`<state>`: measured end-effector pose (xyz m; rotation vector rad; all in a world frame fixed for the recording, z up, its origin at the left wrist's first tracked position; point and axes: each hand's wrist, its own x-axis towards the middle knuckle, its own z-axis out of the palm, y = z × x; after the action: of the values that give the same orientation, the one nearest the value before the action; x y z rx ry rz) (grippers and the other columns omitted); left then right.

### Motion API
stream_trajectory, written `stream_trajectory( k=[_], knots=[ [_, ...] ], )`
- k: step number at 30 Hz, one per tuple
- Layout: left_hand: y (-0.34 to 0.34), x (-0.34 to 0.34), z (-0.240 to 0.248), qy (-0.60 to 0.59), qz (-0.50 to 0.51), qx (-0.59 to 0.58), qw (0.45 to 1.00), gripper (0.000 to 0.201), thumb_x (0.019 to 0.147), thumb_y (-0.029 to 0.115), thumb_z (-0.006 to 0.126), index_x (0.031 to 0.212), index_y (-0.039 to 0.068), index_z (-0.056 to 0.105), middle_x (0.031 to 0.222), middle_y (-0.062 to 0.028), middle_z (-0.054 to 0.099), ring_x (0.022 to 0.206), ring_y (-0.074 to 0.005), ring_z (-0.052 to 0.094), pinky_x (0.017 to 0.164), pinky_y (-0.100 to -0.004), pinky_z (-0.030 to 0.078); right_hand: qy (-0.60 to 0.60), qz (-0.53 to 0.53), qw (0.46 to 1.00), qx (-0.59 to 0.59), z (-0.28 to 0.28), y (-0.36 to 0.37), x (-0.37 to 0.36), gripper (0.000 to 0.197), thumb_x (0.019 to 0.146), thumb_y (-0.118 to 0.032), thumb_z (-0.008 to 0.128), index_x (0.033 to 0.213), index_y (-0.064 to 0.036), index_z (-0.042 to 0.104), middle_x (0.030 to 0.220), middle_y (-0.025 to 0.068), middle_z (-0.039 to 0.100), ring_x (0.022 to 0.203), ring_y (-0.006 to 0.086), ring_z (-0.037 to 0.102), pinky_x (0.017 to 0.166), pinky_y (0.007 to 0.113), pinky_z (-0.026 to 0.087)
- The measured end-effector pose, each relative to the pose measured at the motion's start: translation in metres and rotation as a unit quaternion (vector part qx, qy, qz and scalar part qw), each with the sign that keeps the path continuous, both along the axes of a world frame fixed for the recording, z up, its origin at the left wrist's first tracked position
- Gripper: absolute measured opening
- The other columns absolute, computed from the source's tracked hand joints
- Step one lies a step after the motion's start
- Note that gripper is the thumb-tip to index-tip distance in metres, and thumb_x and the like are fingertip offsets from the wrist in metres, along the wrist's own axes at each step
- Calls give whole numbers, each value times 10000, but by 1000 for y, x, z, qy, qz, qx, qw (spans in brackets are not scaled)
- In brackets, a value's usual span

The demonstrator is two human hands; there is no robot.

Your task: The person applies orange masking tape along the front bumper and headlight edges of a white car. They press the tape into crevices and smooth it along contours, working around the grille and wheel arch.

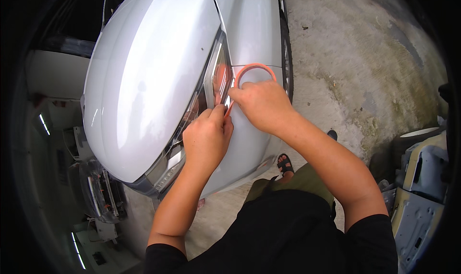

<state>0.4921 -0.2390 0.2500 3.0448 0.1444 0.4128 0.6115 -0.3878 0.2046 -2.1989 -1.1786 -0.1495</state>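
Observation:
In my right hand point(263, 105) is a roll of orange masking tape point(256, 66), its ring standing out past my knuckles. A short strip of the tape runs from the roll down to my left hand point(206, 135), whose fingers are pinched on it at the edge of the headlight point(218, 74). Both hands are close together over the seam between the headlight and the silver-white front fender point(245, 134). My fingers cover part of the strip, so how much of it is stuck down I cannot tell.
The car's white hood point(149, 67) spreads to the left of my hands. A wheel point(286, 48) shows past the fender. Stained concrete floor point(345, 67) lies to the right, with loose body panels point(420, 207) at the lower right. Car parts point(98, 192) stand at the left.

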Motion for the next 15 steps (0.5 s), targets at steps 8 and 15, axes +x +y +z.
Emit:
stream_trajectory(
  k=[8, 15],
  knots=[
    [-8, 25, 4, 34, 56, 10, 998, 138, 877, 210, 820, 948, 95, 793, 791, -97, 733, 683, -328, 712, 629, -465, 558, -74, -37, 996, 25, -9, 0, 11, 194, 901, -175, 736, 1073, -85, 730, 751, 100, 712, 708, 307, 739, 660, 464, 572],
    [-16, 39, 8, 56, 70, 28, 996, 129, 804, 184, 814, 873, 77, 793, 806, -128, 748, 735, -356, 728, 681, -486, 576, -107, 83, 991, -11, -12, -28, 34, 351, 939, -193, 722, 1280, -115, 695, 734, 75, 666, 674, 293, 683, 669, 441, 543]
  ],
)
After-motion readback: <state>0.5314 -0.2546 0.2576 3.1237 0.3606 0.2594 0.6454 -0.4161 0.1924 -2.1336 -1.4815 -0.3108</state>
